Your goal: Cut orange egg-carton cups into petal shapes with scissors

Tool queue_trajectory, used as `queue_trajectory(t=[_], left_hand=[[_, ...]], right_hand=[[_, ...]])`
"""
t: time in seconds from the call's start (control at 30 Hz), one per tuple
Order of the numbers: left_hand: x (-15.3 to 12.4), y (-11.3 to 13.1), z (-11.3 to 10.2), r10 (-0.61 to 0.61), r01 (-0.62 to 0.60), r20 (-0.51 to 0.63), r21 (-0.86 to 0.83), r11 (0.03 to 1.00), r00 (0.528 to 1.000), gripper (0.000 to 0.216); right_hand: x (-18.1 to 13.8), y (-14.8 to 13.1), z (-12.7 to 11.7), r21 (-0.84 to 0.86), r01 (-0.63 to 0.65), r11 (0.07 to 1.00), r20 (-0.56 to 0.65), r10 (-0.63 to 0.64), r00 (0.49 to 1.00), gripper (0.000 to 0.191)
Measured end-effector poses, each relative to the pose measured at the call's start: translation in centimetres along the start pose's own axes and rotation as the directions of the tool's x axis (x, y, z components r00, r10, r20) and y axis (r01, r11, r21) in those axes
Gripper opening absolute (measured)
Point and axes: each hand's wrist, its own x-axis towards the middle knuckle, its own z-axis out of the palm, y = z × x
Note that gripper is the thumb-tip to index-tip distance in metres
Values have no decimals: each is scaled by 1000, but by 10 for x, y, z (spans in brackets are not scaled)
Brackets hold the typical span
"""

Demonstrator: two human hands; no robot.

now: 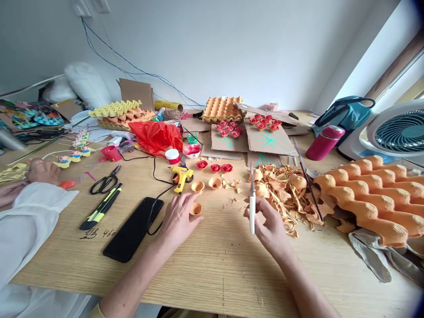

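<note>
My left hand [179,216] is over the table with thumb and fingers apart, around the near side of a small orange egg-carton cup [196,209]. Whether a fingertip touches that cup I cannot tell. Two more cut cups, one [198,187] just beyond my fingers and another [215,183] to its right, rest on the wood. My right hand [270,223] is closed on white-handled scissors [252,214], seen edge-on with the blades pointing away from me. Right of them lies a heap of orange carton scraps [281,190].
Left are a yellow glue gun [182,177], a phone [132,229], a utility knife [102,206] and black scissors [105,183]. Three red paper roses [215,168] lie ahead. An orange egg tray [371,190] is right, near a pink bottle [325,142]. Another person's hand [43,171] works at far left.
</note>
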Motion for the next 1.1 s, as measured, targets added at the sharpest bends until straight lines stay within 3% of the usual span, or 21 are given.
queue_trajectory(t=[0.2,0.3,0.4,0.5,0.57,0.67,0.73,0.9,1.0,1.1], left_hand=[[5,-5,-13,-28,28,-19,-11,1000,999,45],[3,-13,-17,-54,54,-67,0,999,996,35],[-1,-16,-19,-60,61,-89,0,998,994,30],[-6,-15,-18,-57,57,-74,-8,998,996,28],[-9,-15,-15,-58,57,-65,-14,998,996,27],[-12,-14,-10,-40,38,-56,-28,999,998,28],[-14,-13,-7,-21,19,-54,-37,999,998,27],[-15,-7,3,1,-3,-60,-33,999,998,27],[-16,-3,7,15,-16,-48,-25,1000,999,27],[-18,-1,9,21,-21,-13,-19,1000,1000,17]], right_hand=[[-3,-2,-18,175,33,984,-256,13,967,19],[0,-5,-27,303,134,944,-435,12,901,20],[5,-7,-33,325,237,916,-589,0,808,22],[9,-7,-39,318,314,894,-674,-20,738,24],[10,-7,-43,311,343,887,-691,-37,722,23],[7,-7,-43,298,343,891,-653,-71,754,20],[3,-7,-37,288,307,907,-570,-95,816,18],[-5,-10,-10,186,195,963,-188,-160,969,11],[-8,-12,-3,114,168,979,-4,-169,986,15],[-7,-10,-5,63,143,988,44,-146,988,13]])
